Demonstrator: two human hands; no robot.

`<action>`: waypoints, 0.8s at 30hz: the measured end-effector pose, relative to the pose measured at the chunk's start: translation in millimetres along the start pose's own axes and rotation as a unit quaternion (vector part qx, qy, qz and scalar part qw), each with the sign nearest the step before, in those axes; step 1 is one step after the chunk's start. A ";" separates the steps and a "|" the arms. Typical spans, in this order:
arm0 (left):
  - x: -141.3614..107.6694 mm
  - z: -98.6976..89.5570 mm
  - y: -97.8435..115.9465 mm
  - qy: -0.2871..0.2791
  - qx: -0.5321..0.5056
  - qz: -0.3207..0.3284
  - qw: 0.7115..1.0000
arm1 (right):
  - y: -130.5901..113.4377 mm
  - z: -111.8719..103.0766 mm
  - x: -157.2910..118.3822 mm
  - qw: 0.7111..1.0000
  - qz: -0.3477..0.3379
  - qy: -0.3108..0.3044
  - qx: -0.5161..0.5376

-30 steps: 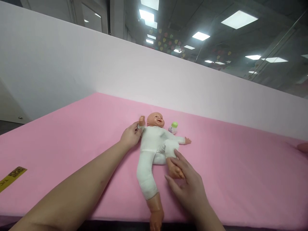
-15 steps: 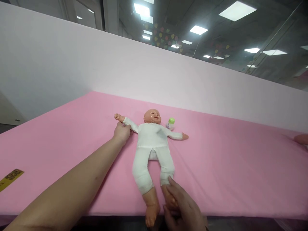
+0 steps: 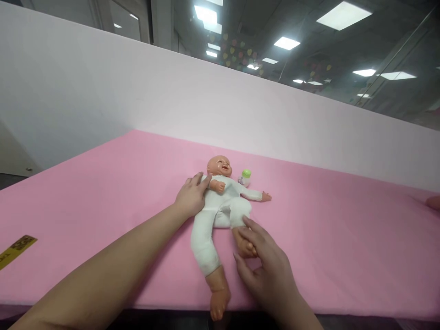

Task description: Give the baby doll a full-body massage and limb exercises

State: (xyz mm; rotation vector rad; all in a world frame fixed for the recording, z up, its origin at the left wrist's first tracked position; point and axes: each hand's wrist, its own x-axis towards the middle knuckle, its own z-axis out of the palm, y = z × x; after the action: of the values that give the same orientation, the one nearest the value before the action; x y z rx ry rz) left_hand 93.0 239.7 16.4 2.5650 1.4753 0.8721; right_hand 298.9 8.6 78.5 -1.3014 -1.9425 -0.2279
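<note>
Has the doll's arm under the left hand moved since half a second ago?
Yes. The white-suited plastic baby doll has that arm folded onto its chest, in from the pink mat; left hand followed.

Baby doll [image 3: 220, 206] in white bodysuit, on its back on the pink mat; head away from the viewer; one arm folded across chest, other outstretched; one knee bent, other leg straight, foot over the mat edge.

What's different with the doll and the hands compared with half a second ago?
The left hand has folded the doll's near arm from stretched out sideways to across its chest. The right hand, gripping the foot, has pushed that leg from straight to bent at the knee. The doll's other arm and leg, the small bottle and the pink mat are unchanged.
</note>
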 end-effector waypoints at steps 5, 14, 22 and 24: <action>1.7 -1.0 -1.0 -0.022 0.049 0.029 0.998 | 16.4 8.7 30.6 0.999 0.022 -0.042 0.025; 1.1 0.0 0.9 0.002 0.052 0.037 0.998 | 32.9 27.2 34.9 0.995 0.058 -0.062 0.054; 3.9 3.8 -9.6 0.017 -0.131 -0.116 0.984 | 18.4 4.3 -7.8 0.999 0.028 -0.028 0.014; 7.6 8.6 -18.9 0.027 -0.213 -0.170 0.962 | 13.8 -0.7 -24.4 0.999 0.027 -0.024 0.008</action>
State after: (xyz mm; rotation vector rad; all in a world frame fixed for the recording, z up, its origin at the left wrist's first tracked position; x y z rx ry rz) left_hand 85.5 258.0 6.6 1.9293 1.4822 1.0712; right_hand 315.4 -2.7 58.8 -1.3569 -1.9422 -0.1554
